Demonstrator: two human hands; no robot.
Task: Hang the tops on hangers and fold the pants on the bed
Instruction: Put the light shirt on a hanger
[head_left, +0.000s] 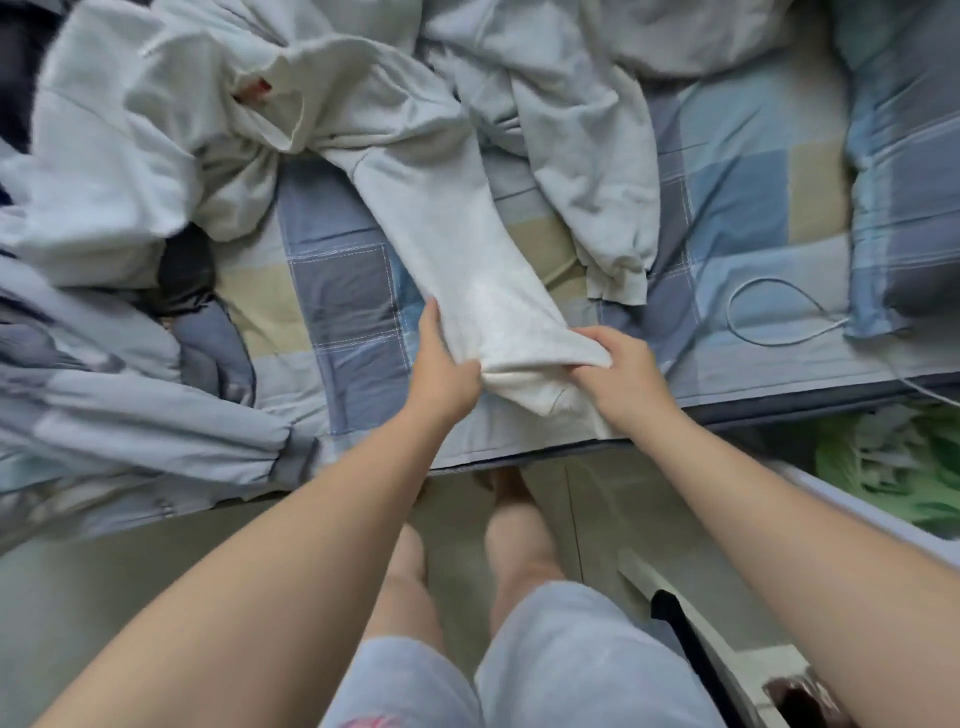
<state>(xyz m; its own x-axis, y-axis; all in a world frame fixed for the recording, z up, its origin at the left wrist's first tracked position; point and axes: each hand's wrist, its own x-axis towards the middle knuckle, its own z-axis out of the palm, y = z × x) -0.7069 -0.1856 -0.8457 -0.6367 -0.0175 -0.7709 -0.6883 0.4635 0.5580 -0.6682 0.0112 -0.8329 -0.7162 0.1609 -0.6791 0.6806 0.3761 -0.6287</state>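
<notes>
Pants (441, 208): pale grey-white, unfolded across the middle of the bed; the waist end is bunched far left and one leg runs toward the near edge.
Near leg (498, 291): lies flat on the checked sheet, its hem at the bed's near edge, held at both sides.
Other leg (618, 249): crumpled to the right of the first, its cuffed end resting on the sheet, apart from both hands.
Left hand (441, 364): grasps the left side of the near leg just above the hem, thumb and fingers pinching the cloth.
Right hand (618, 374): grasps the right side of the same hem, fingers curled over the cloth.
Bed (343, 291): wrinkled sheet in blue, grey and cream checks.
Quilt (104, 405): blue-grey, heaped on the left of the bed and hanging over its near edge.
Dark garment (184, 270): partly hidden between the quilt and the waist end of the pants; its kind cannot be told.
Pillow (904, 208): checked like the sheet, far right.
Cable (769, 312): thin, white, looped on the sheet just left of the pillow.
Bin (831, 483): pale-rimmed, on the floor at the right, holding green material; blurred.
Shorts (571, 665): pale blue, worn by the person, near centre.
Floor (104, 597): pale, beside the bed.
</notes>
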